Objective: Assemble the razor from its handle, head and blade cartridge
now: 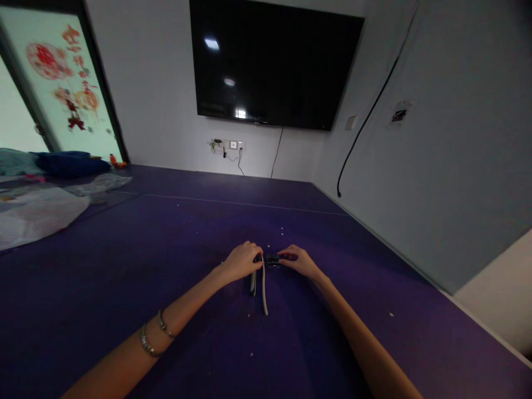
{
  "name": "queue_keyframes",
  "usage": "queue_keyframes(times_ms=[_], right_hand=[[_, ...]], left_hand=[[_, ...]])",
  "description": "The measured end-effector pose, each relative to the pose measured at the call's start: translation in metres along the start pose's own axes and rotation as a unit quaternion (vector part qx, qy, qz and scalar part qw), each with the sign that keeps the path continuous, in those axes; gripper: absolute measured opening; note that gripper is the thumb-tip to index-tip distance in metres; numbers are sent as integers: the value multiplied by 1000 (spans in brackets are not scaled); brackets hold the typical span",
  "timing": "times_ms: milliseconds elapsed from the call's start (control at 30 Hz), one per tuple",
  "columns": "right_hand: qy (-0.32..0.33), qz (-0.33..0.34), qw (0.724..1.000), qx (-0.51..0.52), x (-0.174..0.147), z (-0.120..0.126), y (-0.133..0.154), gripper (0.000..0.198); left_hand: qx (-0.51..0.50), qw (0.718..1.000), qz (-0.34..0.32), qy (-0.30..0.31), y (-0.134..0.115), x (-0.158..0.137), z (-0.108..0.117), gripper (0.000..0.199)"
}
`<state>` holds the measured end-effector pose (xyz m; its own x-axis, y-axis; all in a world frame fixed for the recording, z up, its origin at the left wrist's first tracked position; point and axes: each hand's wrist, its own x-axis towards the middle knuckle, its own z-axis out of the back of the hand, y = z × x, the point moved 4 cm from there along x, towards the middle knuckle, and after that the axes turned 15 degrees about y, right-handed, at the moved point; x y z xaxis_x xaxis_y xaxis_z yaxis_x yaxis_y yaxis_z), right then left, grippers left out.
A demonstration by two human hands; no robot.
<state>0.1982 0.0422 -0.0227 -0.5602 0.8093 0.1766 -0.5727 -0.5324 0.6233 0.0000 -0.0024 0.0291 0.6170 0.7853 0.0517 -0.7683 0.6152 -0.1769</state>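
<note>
Low over the purple surface, my left hand [245,261] is closed in a pinch. From its fingertips a narrow off-white strip [265,291] runs down toward me. A shorter dark strip with a pale edge [253,284] shows just under the same hand. My right hand [300,262] has thumb and fingers closed on the edge of a small dark, shiny piece [272,260], too small to name. That piece lies in the gap between both hands, close to the top of the off-white strip. Two bracelets [149,338] circle my left forearm.
Small white scraps [391,315] dot the purple surface [187,233]. Plastic bags [45,213] and folded cloth [70,162] lie at the far left. A large television [274,61] hangs on the wall above sockets with cords. A black cable [366,119] dangles along the right wall.
</note>
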Motion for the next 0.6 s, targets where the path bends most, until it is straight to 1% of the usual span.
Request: queue_keyframes(times_ms=[67, 133, 267, 400, 533, 600], right_hand=[[38, 2, 999, -25, 1, -3, 5, 34], [62, -12, 997, -44, 2, -6, 7, 39], [83, -37, 993, -79, 3, -10, 8, 40], [88, -41, 991, -92, 3, -11, 9, 37], [95, -43, 989, -102, 3, -10, 11, 35], [97, -43, 989, -105, 3, -10, 11, 34]], left_hand=[[-8, 1000, 3, 5, 3, -1, 0, 22], [-15, 1000, 8, 9, 6, -2, 3, 22], [-27, 999, 27, 24, 11, -3, 10, 22], [-53, 995, 60, 66, 15, -6, 17, 22], [-64, 990, 70, 108, 16, -10, 24, 22], [-75, 983, 79, 151, 16, -13, 23, 23]])
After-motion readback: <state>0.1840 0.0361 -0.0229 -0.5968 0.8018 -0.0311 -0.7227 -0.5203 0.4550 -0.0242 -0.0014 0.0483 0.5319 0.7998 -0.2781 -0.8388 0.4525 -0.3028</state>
